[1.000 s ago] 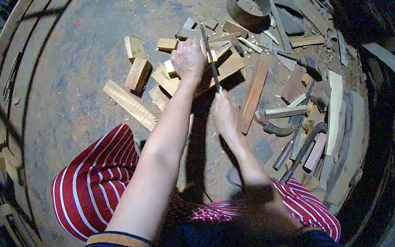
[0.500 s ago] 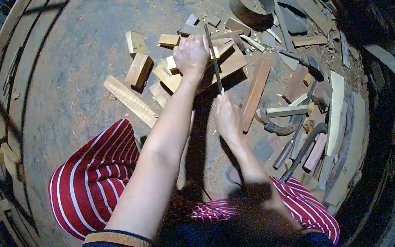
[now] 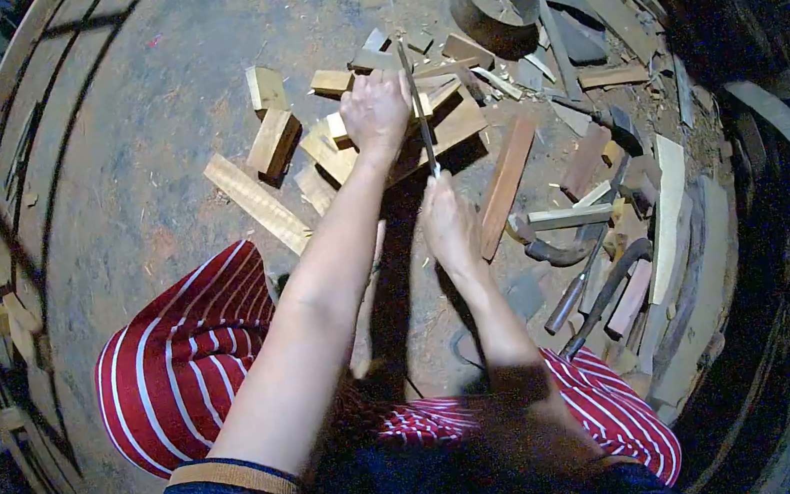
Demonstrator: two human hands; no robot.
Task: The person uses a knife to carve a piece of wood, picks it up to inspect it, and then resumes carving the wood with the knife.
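Observation:
My left hand (image 3: 377, 110) is closed over a pale wood block (image 3: 338, 128), pressing it down on a wider wood piece (image 3: 459, 127). My right hand (image 3: 449, 222) is wrapped round the handle of a long, narrow saw (image 3: 424, 127). The saw's blade shows nearly edge-on, pointing away from me, just right of my left hand's knuckles. It crosses the held wood; how deep it sits cannot be made out. My left fingers hide much of the block.
Loose blocks (image 3: 274, 143) and a long pale strip (image 3: 255, 202) lie left. A reddish strip (image 3: 508, 186) lies right, before a hammer-like tool (image 3: 621, 129), a curved dark handle (image 3: 613, 292) and offcuts. A metal ring (image 3: 495, 10) stands at the back right.
My right hand and the saw have slid a little forward, away from me. My left hand stays on the block. The whole view has shifted slightly.

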